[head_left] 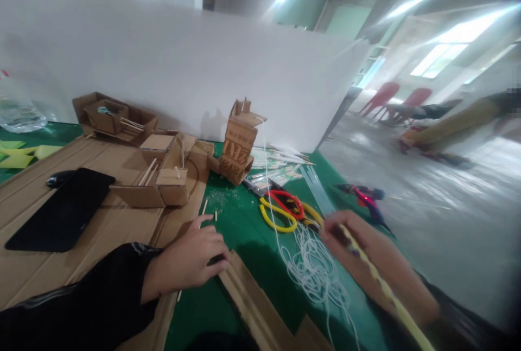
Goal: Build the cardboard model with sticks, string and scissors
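My left hand (193,259) is spread over the green table, its index finger by a short thin wooden stick (204,206). Another small stick piece (216,215) lies just past that fingertip. The thumb is at the end of a folded cardboard strip (252,299); I cannot tell whether it presses on it. Blurred by motion, my right hand (362,259) has its fingers curled at the end of a yellow-handled tool (312,214). A yellowish twisted strip (386,288) runs across that hand. Red-and-yellow-handled scissors (280,215) and tangled white string (313,264) lie between the hands.
A cardboard tower (240,142) stands at the back with string hanging from it. Cardboard box structures (173,183) and a black tablet-like slab (61,210) sit on cardboard at left. A glue gun (368,202) lies right. A white panel (163,58) closes off the back.
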